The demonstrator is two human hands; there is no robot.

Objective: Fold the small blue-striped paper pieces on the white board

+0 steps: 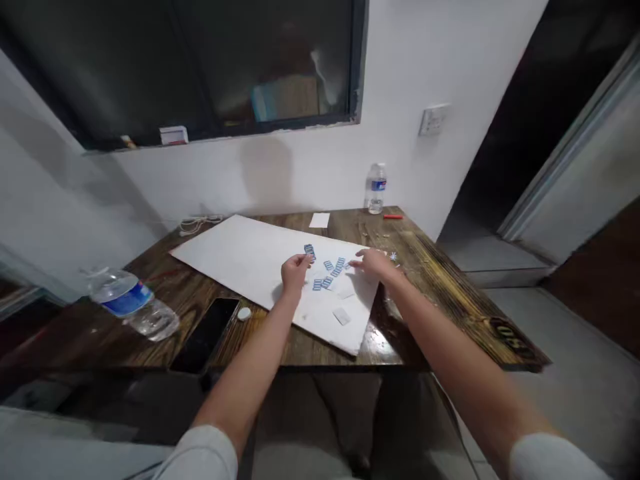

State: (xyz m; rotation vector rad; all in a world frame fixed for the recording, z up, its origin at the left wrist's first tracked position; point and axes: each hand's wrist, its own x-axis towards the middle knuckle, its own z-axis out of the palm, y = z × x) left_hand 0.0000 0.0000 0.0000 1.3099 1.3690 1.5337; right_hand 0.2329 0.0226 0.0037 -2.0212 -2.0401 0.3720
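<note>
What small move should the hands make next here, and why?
Probably the right hand should pinch the nearest of the small blue-patterned pieces on the white board: its fingers are right beside them, while the left hand is occupied with a similar blue item. Whether the right fingers already touch one is too small to tell.

There are 2 hands: 1 left hand (295, 272) and 1 right hand (371, 263). 1 table (440, 293), 1 white board (235, 250), 2 bottles (131, 303), 1 phone (206, 335), 1 white cap (244, 313), 1 red stick (393, 216), 1 white paper (319, 220), 1 wall socket (434, 120), 1 window (200, 60). At least 4 blue-marked pieces (317, 285) lie scattered, plus 1 blue-marked bundle (310, 251); the pieces are too small for an exact count.
</note>
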